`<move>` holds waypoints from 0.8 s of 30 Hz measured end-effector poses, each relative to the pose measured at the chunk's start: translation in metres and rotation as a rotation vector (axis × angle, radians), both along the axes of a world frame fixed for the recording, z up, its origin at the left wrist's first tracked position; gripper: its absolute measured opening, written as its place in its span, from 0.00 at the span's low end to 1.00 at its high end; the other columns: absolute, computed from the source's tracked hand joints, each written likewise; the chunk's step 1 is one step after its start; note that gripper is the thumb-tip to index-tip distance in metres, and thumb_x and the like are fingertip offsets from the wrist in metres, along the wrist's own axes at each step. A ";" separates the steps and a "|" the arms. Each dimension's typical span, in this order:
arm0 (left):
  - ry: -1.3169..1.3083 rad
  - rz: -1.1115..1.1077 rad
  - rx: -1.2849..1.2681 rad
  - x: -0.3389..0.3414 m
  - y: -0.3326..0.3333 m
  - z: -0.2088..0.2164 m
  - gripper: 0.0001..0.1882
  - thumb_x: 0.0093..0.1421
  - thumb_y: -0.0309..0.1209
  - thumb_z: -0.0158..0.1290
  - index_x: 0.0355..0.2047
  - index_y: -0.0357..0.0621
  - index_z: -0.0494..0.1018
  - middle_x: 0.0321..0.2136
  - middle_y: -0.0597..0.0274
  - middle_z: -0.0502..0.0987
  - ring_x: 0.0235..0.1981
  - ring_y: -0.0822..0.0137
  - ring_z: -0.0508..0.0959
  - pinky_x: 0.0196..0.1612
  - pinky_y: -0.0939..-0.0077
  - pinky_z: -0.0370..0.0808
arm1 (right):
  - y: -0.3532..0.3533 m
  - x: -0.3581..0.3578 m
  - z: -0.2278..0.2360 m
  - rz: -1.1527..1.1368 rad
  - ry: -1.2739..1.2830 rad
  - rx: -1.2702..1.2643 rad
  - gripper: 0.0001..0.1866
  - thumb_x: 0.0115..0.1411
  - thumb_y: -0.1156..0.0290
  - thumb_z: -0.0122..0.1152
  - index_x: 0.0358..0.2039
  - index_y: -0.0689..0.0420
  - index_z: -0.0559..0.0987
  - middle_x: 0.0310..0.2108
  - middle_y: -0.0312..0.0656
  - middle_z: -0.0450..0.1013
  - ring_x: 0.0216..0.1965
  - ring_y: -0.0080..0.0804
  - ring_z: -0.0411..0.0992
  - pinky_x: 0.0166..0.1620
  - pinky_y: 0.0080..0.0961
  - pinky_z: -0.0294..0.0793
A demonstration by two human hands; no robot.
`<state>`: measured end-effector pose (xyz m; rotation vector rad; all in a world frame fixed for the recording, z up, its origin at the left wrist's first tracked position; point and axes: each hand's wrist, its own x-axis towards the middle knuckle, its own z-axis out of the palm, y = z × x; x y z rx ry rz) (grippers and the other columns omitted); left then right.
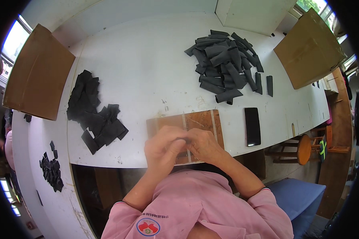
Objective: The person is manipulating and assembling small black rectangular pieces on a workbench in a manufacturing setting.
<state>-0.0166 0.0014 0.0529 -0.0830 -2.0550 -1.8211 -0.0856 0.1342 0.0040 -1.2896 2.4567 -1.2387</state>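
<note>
Close together over a brown board [202, 118] at the table's front edge, my left hand [163, 146] and my right hand [203, 144] meet with bent fingers. Both are closed in a pinch. A sliver of something dark shows between the fingertips, mostly hidden by them. Off to the left lies a spread of flat black fabric-like pieces [107, 125]. At the far right is a heap of dark grey rolled tubes [235, 65], some with slanted ends. The board has pale strips across it and scuffed patches.
A black phone [252, 126] lies right of the board. Cardboard boxes stand at the left [40, 73] and right [309, 49] ends of the white table [139, 63]. Small black scraps [52, 171] lie on the left surface. A wooden stool [304, 149] and a blue box-like object [295, 199] are at right.
</note>
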 end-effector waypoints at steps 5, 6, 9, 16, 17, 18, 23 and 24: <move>0.114 0.030 0.806 0.004 -0.011 0.005 0.08 0.56 0.30 0.48 0.31 0.37 0.69 0.28 0.54 0.73 0.33 0.61 0.70 0.43 0.69 0.65 | -0.002 -0.008 0.042 0.072 0.207 0.039 0.10 0.45 0.67 0.59 0.18 0.58 0.68 0.20 0.41 0.68 0.24 0.36 0.69 0.23 0.31 0.67; 0.068 0.050 0.847 0.004 -0.015 0.003 0.09 0.56 0.31 0.48 0.28 0.37 0.69 0.28 0.54 0.72 0.33 0.62 0.70 0.43 0.69 0.65 | -0.003 -0.006 0.033 0.070 0.208 0.037 0.10 0.45 0.67 0.59 0.18 0.58 0.68 0.20 0.41 0.68 0.24 0.36 0.69 0.23 0.31 0.67; -0.058 0.001 0.902 0.007 -0.005 -0.006 0.08 0.56 0.30 0.48 0.28 0.37 0.69 0.28 0.55 0.72 0.33 0.62 0.70 0.43 0.68 0.65 | -0.006 0.000 0.004 0.045 0.149 0.093 0.11 0.46 0.67 0.58 0.17 0.57 0.68 0.18 0.41 0.67 0.22 0.36 0.68 0.22 0.31 0.66; 0.016 0.107 0.692 0.007 -0.012 -0.011 0.08 0.55 0.29 0.48 0.27 0.36 0.69 0.26 0.55 0.73 0.33 0.63 0.70 0.41 0.69 0.65 | -0.004 0.003 0.007 0.052 0.144 -0.004 0.10 0.47 0.66 0.58 0.18 0.58 0.69 0.16 0.40 0.66 0.20 0.37 0.68 0.21 0.31 0.66; 0.019 0.123 0.691 0.006 -0.009 -0.010 0.08 0.55 0.29 0.48 0.27 0.36 0.69 0.26 0.55 0.73 0.33 0.63 0.70 0.41 0.69 0.65 | -0.005 0.006 -0.001 0.033 0.101 0.009 0.11 0.47 0.66 0.58 0.18 0.58 0.69 0.16 0.41 0.67 0.21 0.38 0.69 0.22 0.31 0.67; -0.027 0.075 0.776 0.004 -0.008 -0.009 0.08 0.56 0.29 0.48 0.27 0.36 0.69 0.26 0.54 0.73 0.32 0.63 0.70 0.41 0.69 0.66 | -0.008 0.003 0.000 0.064 0.101 -0.003 0.11 0.47 0.66 0.58 0.18 0.58 0.69 0.16 0.41 0.67 0.21 0.38 0.69 0.22 0.31 0.67; -0.217 0.097 0.544 0.011 -0.021 -0.025 0.09 0.56 0.30 0.48 0.27 0.34 0.69 0.26 0.58 0.73 0.28 0.73 0.70 0.35 0.80 0.67 | -0.007 -0.012 0.047 0.195 -0.187 -0.051 0.13 0.51 0.65 0.56 0.20 0.62 0.72 0.16 0.42 0.68 0.20 0.36 0.70 0.23 0.29 0.67; -0.155 0.177 0.371 0.012 -0.026 -0.034 0.07 0.57 0.28 0.45 0.28 0.36 0.70 0.26 0.60 0.73 0.27 0.67 0.73 0.30 0.80 0.67 | -0.001 -0.017 0.059 0.151 -0.549 -0.185 0.14 0.54 0.63 0.53 0.21 0.63 0.72 0.14 0.39 0.67 0.19 0.32 0.69 0.22 0.26 0.66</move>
